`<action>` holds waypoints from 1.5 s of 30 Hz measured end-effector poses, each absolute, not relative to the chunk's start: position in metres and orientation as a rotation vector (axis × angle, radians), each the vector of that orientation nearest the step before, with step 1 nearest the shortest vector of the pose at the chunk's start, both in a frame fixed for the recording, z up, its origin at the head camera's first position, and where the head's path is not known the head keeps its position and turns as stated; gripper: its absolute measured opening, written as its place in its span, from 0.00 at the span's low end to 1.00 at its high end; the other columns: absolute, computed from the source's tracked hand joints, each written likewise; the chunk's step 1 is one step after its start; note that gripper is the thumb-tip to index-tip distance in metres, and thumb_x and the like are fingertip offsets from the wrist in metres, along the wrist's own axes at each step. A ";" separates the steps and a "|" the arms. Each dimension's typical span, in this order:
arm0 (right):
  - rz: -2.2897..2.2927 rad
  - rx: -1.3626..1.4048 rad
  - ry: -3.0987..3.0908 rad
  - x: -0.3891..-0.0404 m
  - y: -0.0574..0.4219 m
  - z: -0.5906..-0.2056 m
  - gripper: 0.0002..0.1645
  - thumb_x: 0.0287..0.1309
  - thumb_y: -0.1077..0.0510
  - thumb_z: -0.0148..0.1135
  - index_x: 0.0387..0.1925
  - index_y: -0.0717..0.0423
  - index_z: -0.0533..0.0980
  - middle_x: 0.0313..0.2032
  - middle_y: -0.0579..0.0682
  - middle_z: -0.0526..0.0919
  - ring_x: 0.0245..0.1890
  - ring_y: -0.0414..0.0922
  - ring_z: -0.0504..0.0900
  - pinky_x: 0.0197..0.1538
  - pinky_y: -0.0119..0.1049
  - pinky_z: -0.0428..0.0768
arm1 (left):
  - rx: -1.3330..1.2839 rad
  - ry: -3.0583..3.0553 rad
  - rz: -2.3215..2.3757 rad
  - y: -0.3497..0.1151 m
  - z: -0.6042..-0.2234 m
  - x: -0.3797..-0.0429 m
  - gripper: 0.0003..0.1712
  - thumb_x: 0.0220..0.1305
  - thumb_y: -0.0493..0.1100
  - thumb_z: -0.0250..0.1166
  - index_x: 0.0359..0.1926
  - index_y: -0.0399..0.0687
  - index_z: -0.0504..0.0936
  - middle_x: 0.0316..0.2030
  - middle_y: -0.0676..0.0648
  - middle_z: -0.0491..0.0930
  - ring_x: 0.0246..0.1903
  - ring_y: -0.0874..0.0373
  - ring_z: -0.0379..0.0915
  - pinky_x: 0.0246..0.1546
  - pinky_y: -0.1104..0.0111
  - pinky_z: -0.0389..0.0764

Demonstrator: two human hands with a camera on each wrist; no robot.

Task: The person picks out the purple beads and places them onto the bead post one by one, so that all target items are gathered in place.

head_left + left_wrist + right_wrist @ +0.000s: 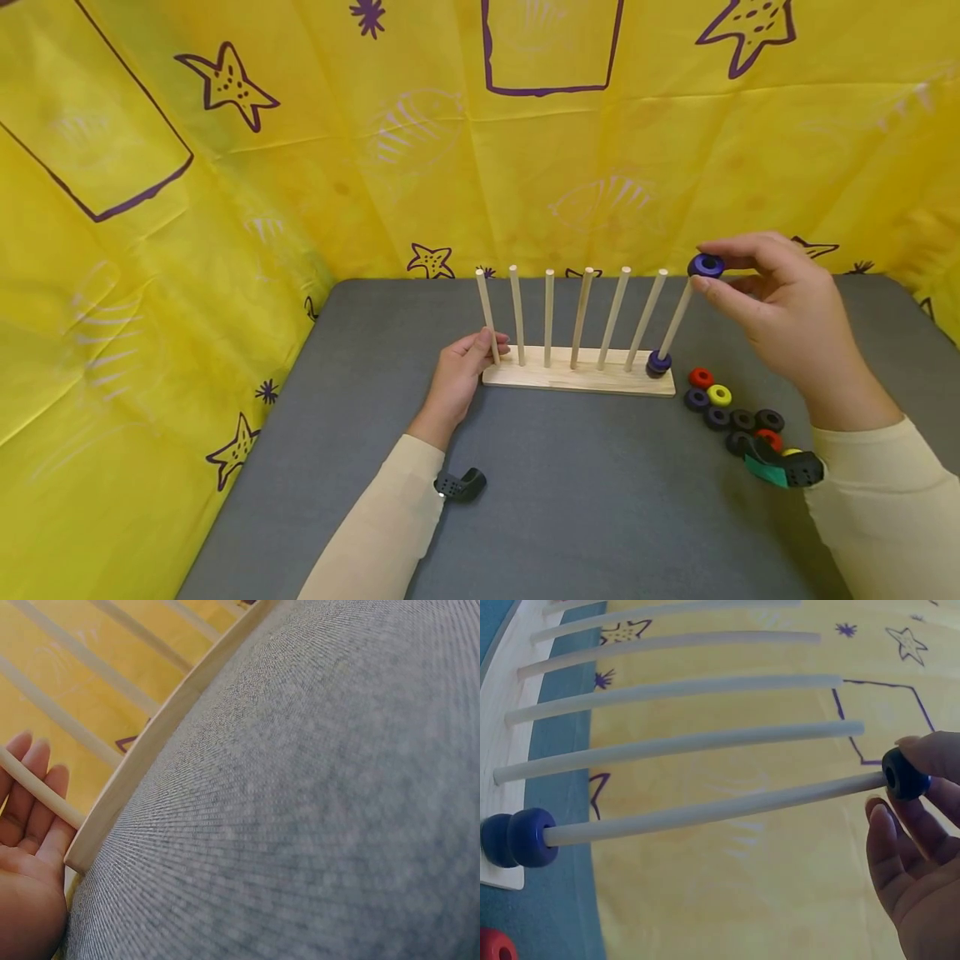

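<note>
A wooden peg rack with a row of upright pegs stands on the grey table. My right hand pinches a dark blue ring between thumb and fingers at the tip of the rightmost peg. In the right wrist view, the ring's hole faces the peg's end. Two blue rings sit stacked at the foot of that peg. At the rack's other end, my left hand holds the leftmost peg low down, with the thumb in front and fingers behind.
Several loose rings lie on the table right of the rack, under my right forearm, among them a red ring, a yellow ring and a black ring. A yellow patterned cloth hangs behind the grey table.
</note>
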State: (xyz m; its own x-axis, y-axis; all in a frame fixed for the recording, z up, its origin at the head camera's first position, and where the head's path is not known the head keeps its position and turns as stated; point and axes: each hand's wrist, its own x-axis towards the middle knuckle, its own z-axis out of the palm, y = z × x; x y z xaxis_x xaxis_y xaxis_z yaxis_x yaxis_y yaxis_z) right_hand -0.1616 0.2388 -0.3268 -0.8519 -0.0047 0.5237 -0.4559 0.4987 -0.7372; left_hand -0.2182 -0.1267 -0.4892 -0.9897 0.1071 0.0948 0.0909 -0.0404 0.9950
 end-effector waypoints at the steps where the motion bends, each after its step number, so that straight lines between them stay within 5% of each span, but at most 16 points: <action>1: 1.322 0.377 -2.289 -0.163 0.239 -0.327 0.22 0.64 0.76 0.73 0.59 0.68 0.83 0.48 0.44 0.81 0.46 0.38 0.82 0.47 0.18 0.79 | 0.227 2.167 2.248 -0.127 -0.489 -0.218 0.27 0.85 0.54 0.61 0.54 0.31 0.88 0.49 0.35 0.88 0.58 0.42 0.84 0.65 0.56 0.79; 31: 1.330 0.317 -2.369 -0.172 0.242 -0.344 0.19 0.66 0.70 0.75 0.57 0.61 0.86 0.47 0.43 0.81 0.38 0.38 0.82 0.41 0.18 0.79 | 0.225 2.171 2.274 -0.125 -0.489 -0.218 0.27 0.86 0.52 0.59 0.52 0.28 0.88 0.49 0.30 0.87 0.57 0.39 0.83 0.62 0.55 0.81; 45: 1.337 0.320 -2.351 -0.171 0.242 -0.348 0.19 0.67 0.70 0.75 0.58 0.61 0.86 0.48 0.44 0.82 0.45 0.39 0.80 0.45 0.18 0.78 | 0.216 2.164 2.266 -0.126 -0.488 -0.218 0.27 0.86 0.53 0.60 0.52 0.28 0.88 0.49 0.31 0.87 0.56 0.40 0.83 0.62 0.56 0.81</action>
State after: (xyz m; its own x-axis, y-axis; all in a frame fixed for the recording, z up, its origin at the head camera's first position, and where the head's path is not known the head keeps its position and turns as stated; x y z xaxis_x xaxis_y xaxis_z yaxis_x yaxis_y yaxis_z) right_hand -0.1712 0.2418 -0.3484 -0.8873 0.0051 0.4612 -0.3938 0.5122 -0.7633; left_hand -0.2177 -0.1260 -0.4884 -0.9906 0.0954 0.0984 0.0939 -0.0504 0.9943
